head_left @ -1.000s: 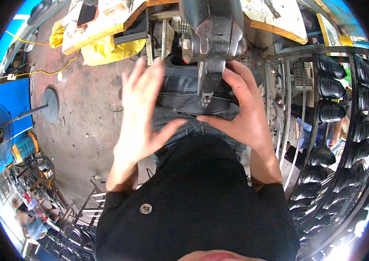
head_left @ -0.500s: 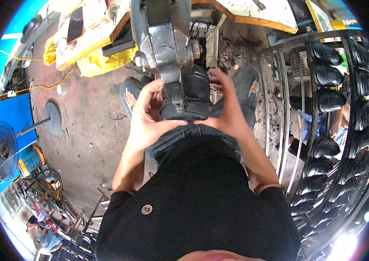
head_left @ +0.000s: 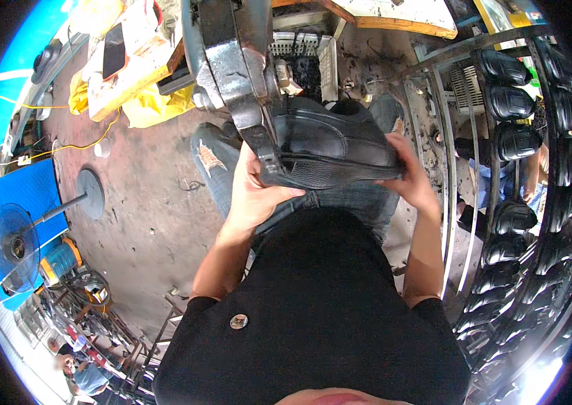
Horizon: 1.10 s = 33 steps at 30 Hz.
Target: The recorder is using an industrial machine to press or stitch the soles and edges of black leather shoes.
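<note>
A white slatted crate (head_left: 323, 57) sits on the floor beyond the knees, with something dark inside that is too blurred to make out. On the right, a metal rack (head_left: 481, 121) holds rows of black shoes (head_left: 515, 101), filling its shelves down the edge of the view. A black leather shoe (head_left: 330, 152) lies on its side above the lap, pressed against a grey metal machine arm (head_left: 235, 81) that hangs down in front and hides the shoe's left end. The left hand (head_left: 255, 192) is clamped under the shoe's sole near that arm; the right hand (head_left: 411, 179) grips its other end. A standing fan (head_left: 12, 243) and yellow cloth (head_left: 147, 108) lie on the stained floor to the left.
</note>
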Each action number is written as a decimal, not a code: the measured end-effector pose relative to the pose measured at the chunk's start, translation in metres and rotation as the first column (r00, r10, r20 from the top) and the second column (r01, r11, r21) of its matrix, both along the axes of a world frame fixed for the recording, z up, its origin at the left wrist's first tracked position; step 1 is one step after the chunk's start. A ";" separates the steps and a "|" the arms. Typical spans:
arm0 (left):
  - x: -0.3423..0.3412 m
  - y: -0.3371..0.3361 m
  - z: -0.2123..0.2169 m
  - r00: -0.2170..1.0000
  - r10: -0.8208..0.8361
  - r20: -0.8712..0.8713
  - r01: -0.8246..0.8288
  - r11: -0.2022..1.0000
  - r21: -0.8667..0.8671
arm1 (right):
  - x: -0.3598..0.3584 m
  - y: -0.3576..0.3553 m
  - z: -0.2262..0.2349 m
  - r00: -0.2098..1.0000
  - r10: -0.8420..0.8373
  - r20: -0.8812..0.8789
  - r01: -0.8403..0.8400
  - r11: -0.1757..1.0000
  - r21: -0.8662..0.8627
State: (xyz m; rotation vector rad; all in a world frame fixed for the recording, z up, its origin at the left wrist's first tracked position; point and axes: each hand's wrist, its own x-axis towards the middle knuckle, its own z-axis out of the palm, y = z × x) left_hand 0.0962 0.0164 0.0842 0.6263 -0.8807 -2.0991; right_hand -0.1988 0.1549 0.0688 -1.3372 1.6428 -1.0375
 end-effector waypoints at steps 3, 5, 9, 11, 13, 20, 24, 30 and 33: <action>-0.003 0.003 -0.003 1.000 0.025 0.002 -0.025 1.000 -0.016 | -0.007 -0.007 0.044 0.995 0.003 -0.096 0.003 0.998 0.065; -0.001 0.007 -0.012 0.999 -0.017 -0.040 0.023 0.987 0.156 | -0.011 -0.007 0.057 0.993 0.019 -0.117 -0.013 0.998 0.054; 0.020 0.011 -0.039 0.991 0.058 -0.123 -0.033 0.979 0.201 | -0.001 -0.015 0.072 0.965 0.111 -0.236 -0.099 0.993 0.065; 0.013 0.005 -0.007 0.991 0.119 -0.058 -0.105 0.975 0.197 | 0.008 -0.010 0.031 0.997 0.073 0.040 -0.076 0.993 0.087; 0.011 -0.004 0.002 0.962 -0.016 0.273 0.046 0.993 -0.105 | 0.012 -0.005 -0.023 0.982 0.047 0.184 -0.078 0.983 0.164; 0.007 -0.011 0.022 0.993 -0.029 0.113 0.057 0.967 -0.250 | 0.045 -0.014 -0.038 0.963 -0.061 0.263 0.026 0.991 0.135; 0.017 -0.014 0.007 0.980 0.002 0.200 0.050 0.967 -0.252 | 0.034 -0.017 -0.032 0.992 0.003 0.124 -0.014 0.996 0.091; 0.011 -0.009 0.007 0.978 0.002 0.208 0.045 0.974 -0.222 | 0.023 -0.019 -0.020 0.990 0.008 0.143 -0.019 0.997 0.076; 0.009 -0.010 0.010 0.974 -0.010 0.226 0.073 0.960 -0.271 | 0.024 -0.016 -0.023 0.985 -0.002 0.171 -0.012 0.996 0.083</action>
